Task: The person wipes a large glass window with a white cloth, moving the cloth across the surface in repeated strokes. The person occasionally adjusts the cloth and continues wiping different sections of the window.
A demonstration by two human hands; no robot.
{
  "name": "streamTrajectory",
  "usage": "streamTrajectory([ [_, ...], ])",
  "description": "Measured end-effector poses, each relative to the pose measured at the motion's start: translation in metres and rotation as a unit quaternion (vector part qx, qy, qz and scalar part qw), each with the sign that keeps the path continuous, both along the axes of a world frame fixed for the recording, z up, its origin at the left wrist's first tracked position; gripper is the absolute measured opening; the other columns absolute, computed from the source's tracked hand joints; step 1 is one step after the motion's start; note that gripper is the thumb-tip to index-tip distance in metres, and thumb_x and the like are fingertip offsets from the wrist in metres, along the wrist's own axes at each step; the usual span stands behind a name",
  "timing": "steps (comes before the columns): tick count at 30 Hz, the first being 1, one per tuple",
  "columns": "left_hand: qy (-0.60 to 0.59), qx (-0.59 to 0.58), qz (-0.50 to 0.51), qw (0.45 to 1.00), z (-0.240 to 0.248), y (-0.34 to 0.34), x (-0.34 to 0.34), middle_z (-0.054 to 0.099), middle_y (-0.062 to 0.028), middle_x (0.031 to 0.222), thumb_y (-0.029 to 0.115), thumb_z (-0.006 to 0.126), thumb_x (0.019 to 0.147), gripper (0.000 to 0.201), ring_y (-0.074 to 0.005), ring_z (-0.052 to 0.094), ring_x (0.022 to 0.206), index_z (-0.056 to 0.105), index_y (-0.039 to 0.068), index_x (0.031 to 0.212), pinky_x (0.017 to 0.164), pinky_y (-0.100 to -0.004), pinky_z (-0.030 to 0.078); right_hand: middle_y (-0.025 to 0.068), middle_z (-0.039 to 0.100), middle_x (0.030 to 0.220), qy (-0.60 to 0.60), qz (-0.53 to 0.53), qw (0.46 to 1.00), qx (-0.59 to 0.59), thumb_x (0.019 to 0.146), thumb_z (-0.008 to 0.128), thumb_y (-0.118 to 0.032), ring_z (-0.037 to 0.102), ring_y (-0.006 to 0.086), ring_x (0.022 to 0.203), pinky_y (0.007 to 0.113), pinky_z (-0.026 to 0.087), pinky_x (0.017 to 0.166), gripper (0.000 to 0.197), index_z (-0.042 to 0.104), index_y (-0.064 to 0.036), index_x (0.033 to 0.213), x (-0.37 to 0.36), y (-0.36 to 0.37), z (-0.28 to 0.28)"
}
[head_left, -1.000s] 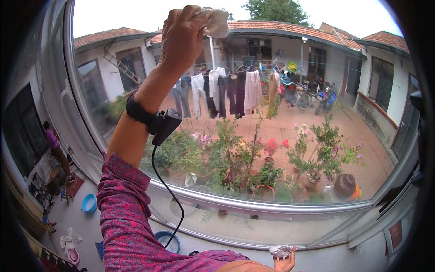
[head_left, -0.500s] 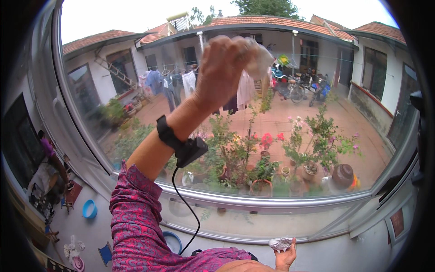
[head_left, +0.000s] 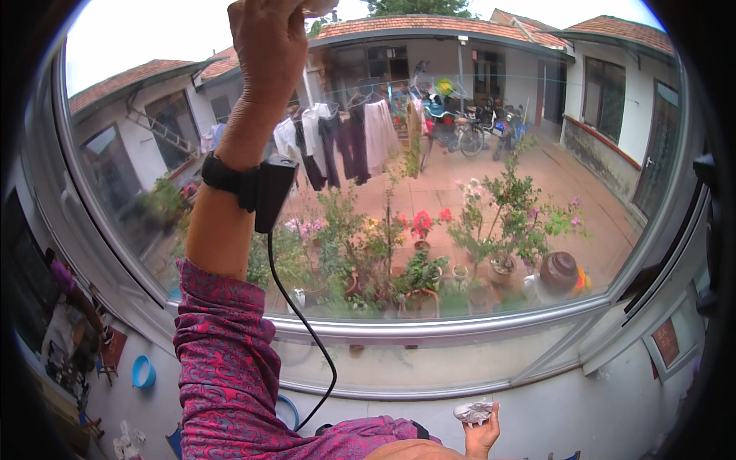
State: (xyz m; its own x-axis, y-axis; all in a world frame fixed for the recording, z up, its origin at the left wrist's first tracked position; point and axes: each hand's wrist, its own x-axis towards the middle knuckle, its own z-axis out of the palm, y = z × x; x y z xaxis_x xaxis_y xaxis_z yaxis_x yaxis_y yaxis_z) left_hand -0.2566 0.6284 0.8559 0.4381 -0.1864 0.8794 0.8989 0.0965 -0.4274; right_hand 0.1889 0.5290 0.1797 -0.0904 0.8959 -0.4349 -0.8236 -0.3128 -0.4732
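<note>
My left hand [head_left: 268, 42] is raised high at the upper left, in front of a large window [head_left: 460, 328], its top cut off by the picture's edge. Its fingers are bent around a pale, crumpled wiping cloth [head_left: 320, 7], of which only a sliver shows. A black strap with a small box [head_left: 274, 195] sits on that wrist, and a cable hangs from it. Low at the right, near my body, my right hand [head_left: 481, 438] grips a crumpled greyish-white wad [head_left: 472, 412]; whether it is paper or cloth I cannot tell.
Under the pane run the sill and a lower glass strip. A blue basin [head_left: 143, 371] stands on the floor at left, and another [head_left: 287, 412] is partly behind my arm. A person [head_left: 69, 280] is at the far left. Potted plants [head_left: 422, 268] and hanging laundry [head_left: 376, 134] are outside.
My left hand has moved up and left with the cloth, partly leaving the picture. The view has shifted slightly. My right hand still holds its wad in about the same place.
</note>
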Motion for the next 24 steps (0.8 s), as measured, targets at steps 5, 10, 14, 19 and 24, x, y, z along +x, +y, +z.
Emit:
streamTrajectory([
  [5, 0.110, -0.226, -0.008, 0.968, -0.154, 0.028, 0.059, 0.058, -0.0027, 0.123, 0.011, 0.069, 0.081, 0.038, -0.0272, 0.052, 0.113, 0.070, 0.016, 0.119, 0.098, -0.0417, 0.044, 0.0018, 0.038, 0.154, 0.017, 0.010, 1.000, 0.013, 0.094, 0.057, -0.038, 0.038, 0.0335, 0.138, 0.067, 0.030, 0.109, 0.058, 0.045, -0.0332, 0.150, -0.001, 0.021, 0.006],
  [10, 0.283, -0.380, 0.022, 0.880, -0.249, 0.000, 0.066, 0.054, -0.0013, 0.121, 0.016, 0.071, 0.079, 0.034, -0.0201, 0.051, 0.113, 0.070, 0.015, 0.113, 0.094, -0.0341, 0.049, 0.0024, 0.041, 0.152, 0.024, 0.027, 0.999, 0.020, 0.094, 0.057, -0.038, 0.040, 0.0336, 0.136, 0.067, 0.031, 0.108, 0.058, 0.045, -0.0333, 0.150, 0.009, 0.017, 0.000],
  [14, 0.175, -0.294, 0.025, 0.939, -0.165, -0.001, 0.043, 0.055, -0.0017, 0.127, 0.008, 0.074, 0.077, 0.044, -0.0227, 0.050, 0.117, 0.071, 0.019, 0.120, 0.095, -0.0375, 0.046, 0.0028, 0.043, 0.150, 0.008, 0.021, 1.000, -0.014, 0.094, 0.057, -0.038, 0.041, 0.0338, 0.135, 0.067, 0.032, 0.108, 0.058, 0.045, -0.0331, 0.151, 0.025, 0.007, -0.005],
  [19, 0.034, -0.065, 0.037, 0.997, -0.119, 0.017, 0.040, 0.059, -0.0128, 0.116, 0.003, 0.063, 0.089, 0.025, -0.0303, 0.056, 0.105, 0.067, 0.004, 0.114, 0.095, -0.0397, 0.046, 0.0041, 0.041, 0.153, 0.013, 0.031, 0.999, 0.003, 0.096, 0.055, -0.033, 0.039, 0.0334, 0.137, 0.066, 0.033, 0.108, 0.058, 0.043, -0.0283, 0.153, 0.030, 0.009, 0.005],
  [24, 0.049, -0.239, 0.002, 0.970, -0.256, 0.015, 0.067, 0.056, -0.0007, 0.125, 0.011, 0.074, 0.077, 0.051, -0.0223, 0.051, 0.113, 0.069, 0.023, 0.127, 0.097, -0.0350, 0.042, 0.0044, 0.043, 0.154, -0.023, 0.077, 0.994, 0.077, 0.098, 0.055, -0.033, 0.042, 0.0318, 0.137, 0.062, 0.036, 0.109, 0.057, 0.043, -0.0281, 0.153, 0.019, 0.019, 0.029],
])
